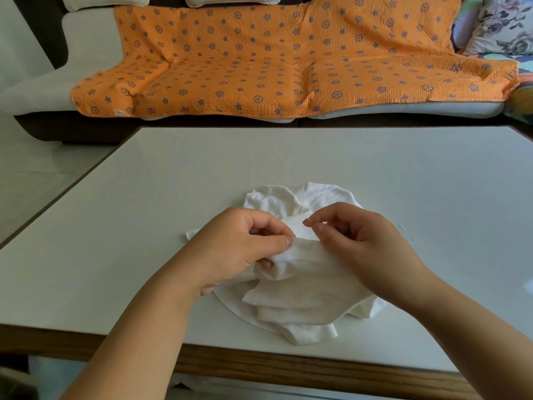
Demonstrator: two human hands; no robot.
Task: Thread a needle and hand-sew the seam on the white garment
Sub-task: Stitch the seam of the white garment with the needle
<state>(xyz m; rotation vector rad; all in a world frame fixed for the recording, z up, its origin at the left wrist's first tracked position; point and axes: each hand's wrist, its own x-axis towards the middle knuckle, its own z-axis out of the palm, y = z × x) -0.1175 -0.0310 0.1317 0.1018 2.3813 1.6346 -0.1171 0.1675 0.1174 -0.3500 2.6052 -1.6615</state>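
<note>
White garment (302, 310) sits bunched by the near edge of the surface (173, 197), our left grip (239, 243) curled round a fold and our right grip (354, 241) pinching what looks like the needle (311, 222), so we reckon threading's done and most of the seam's left lol.

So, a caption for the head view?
Left hand grips crumpled white fabric garment on pale table; right hand pinches its fold.

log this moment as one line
left hand: pinches fold of white garment | right hand: fingers pinched just above fold, held item too small to tell | garment: bunched on table
</note>
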